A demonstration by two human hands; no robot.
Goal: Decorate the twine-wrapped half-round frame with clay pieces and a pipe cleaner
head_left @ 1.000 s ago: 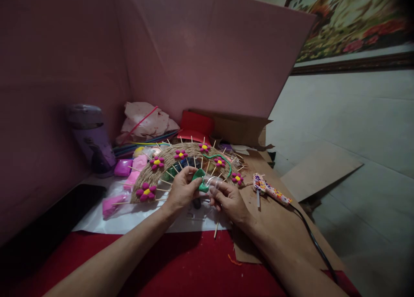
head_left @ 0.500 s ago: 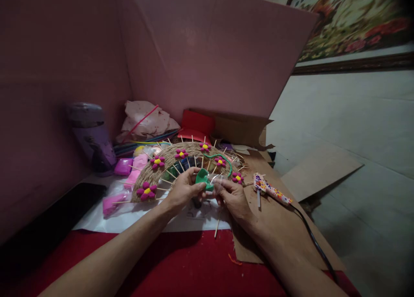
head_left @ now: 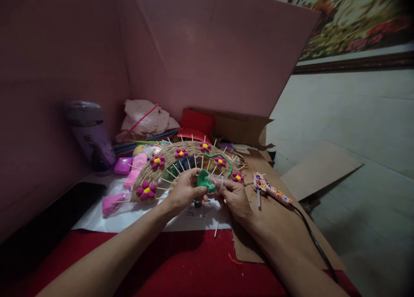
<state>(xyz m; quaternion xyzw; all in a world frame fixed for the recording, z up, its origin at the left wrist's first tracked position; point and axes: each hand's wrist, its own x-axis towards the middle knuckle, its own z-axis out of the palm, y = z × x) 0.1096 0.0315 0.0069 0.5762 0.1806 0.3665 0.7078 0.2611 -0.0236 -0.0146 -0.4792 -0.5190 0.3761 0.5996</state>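
A lump of green clay (head_left: 205,180) in a clear plastic wrapper (head_left: 217,182) sits between my two hands. My left hand (head_left: 184,191) pinches the green clay with thumb and fingers. My right hand (head_left: 235,198) grips the clear wrapper at the clay's right side. Just behind them lies a half-round jute-wound craft piece (head_left: 168,159) with wooden sticks, several pink and yellow clay flowers (head_left: 146,190) and a green clay stem (head_left: 223,158).
A patterned glue gun (head_left: 269,189) with a black cord lies on brown cardboard (head_left: 278,219) at the right. Pink clay packets (head_left: 129,172), a purple bottle (head_left: 91,135), a dark phone (head_left: 64,211) and crumpled paper (head_left: 145,118) lie left and behind. Pink board walls (head_left: 207,51) enclose the back.
Both hands have drawn closer together and lifted slightly. The green clay has turned a little in my left fingers while the right hand pulls at the wrapper.
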